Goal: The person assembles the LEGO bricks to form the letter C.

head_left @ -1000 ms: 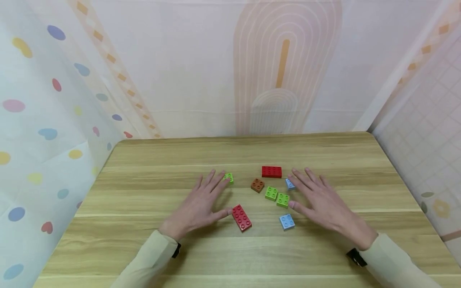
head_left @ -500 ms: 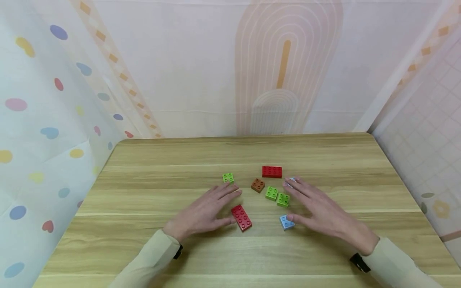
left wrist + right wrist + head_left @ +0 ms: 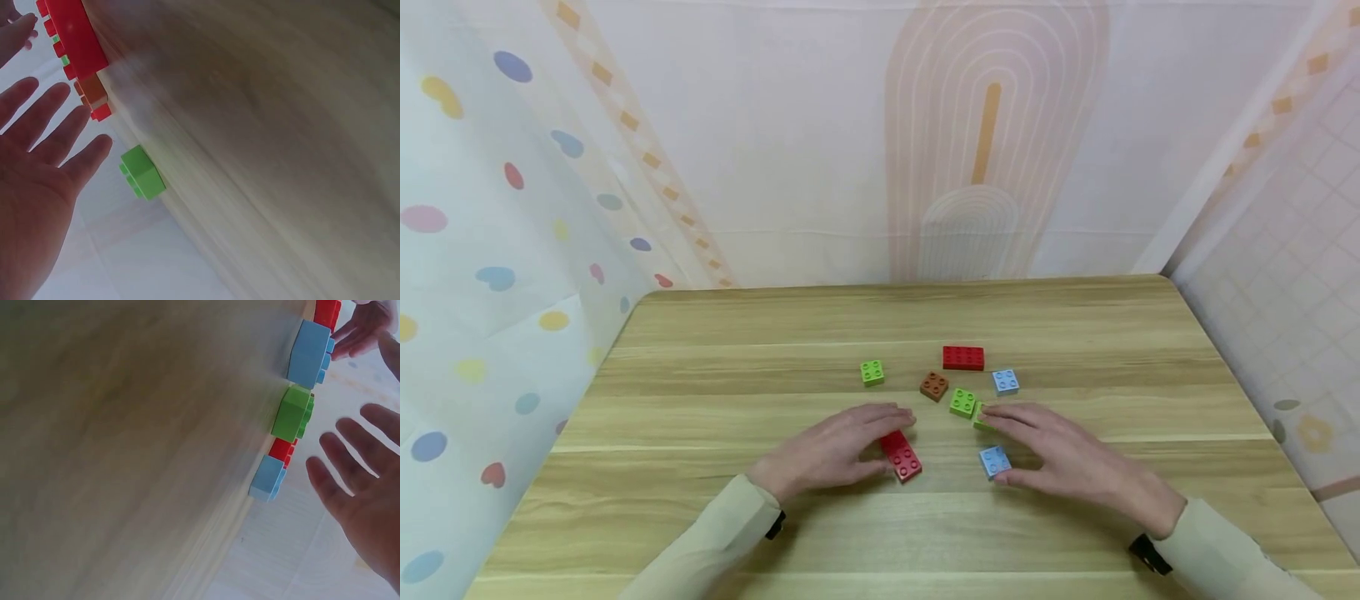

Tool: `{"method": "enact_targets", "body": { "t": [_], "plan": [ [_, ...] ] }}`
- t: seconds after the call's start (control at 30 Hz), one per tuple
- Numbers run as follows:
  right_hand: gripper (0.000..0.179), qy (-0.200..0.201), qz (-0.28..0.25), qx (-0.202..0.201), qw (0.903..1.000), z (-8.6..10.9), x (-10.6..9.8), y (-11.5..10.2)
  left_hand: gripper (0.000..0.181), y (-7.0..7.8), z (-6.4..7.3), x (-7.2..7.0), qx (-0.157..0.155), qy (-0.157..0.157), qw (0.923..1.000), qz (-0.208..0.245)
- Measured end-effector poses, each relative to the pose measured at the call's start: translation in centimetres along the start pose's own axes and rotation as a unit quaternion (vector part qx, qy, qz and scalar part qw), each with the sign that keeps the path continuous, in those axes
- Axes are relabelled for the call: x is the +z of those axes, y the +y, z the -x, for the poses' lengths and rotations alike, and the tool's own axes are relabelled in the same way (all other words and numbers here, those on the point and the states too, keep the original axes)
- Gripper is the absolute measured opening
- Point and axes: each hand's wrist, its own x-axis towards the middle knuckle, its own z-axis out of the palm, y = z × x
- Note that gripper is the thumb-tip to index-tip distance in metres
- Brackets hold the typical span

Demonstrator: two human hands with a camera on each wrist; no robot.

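Observation:
My left hand point(image 3: 835, 450) hovers with loosely bent fingers and thumb around the nearer red building brick point(image 3: 903, 457), covering its far end in the head view. In the left wrist view that red brick point(image 3: 76, 34) stands apart from the spread fingers point(image 3: 87, 164). My right hand point(image 3: 1060, 458) is over the right side of the group, fingers relaxed. Its fingertips overlap a green brick point(image 3: 981, 418), and its thumb is at the near light blue brick point(image 3: 995, 461). The right wrist view shows the palm empty beside the light blue brick point(image 3: 307, 355) and a green brick point(image 3: 292, 414).
Another green brick point(image 3: 962, 402) lies beside the partly covered one, with a brown brick point(image 3: 934, 386) to its left. Farther back are a red brick point(image 3: 963, 358), a light blue brick point(image 3: 1005, 382) and a green brick point(image 3: 872, 372). The wooden table point(image 3: 737, 333) meets a curtain point(image 3: 805, 167) behind.
Both hands have drawn back toward the person and their fingers have bent more. The left hand has come over the near red brick, uncovering the far-left green one; the bricks have stayed put.

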Motion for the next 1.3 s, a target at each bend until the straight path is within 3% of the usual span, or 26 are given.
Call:
{"method": "enact_targets", "body": {
  "t": [0.33,0.77,1.0,1.3],
  "plan": [
    [0.058,-0.049,-0.053,0.005,0.9974,-0.1,0.3,-0.2,0.055,0.0,-0.6,0.3,-0.007,-0.015,0.9998,0.014],
    [0.038,-0.086,-0.059,0.019,0.9944,-0.6,0.7,-0.2,0.036,-0.3,-1.0,0.5,-0.014,-0.027,0.9991,0.031],
    [0.036,-0.071,-0.06,0.029,0.9953,-0.6,0.5,-0.4,0.031,0.0,-1.3,0.6,-0.005,-0.009,0.9999,0.008],
    [0.038,-0.051,-0.083,0.055,0.9938,-0.7,0.5,-0.8,0.033,1.1,-1.7,1.0,-0.046,0.001,0.999,-0.002]
  ]
}}
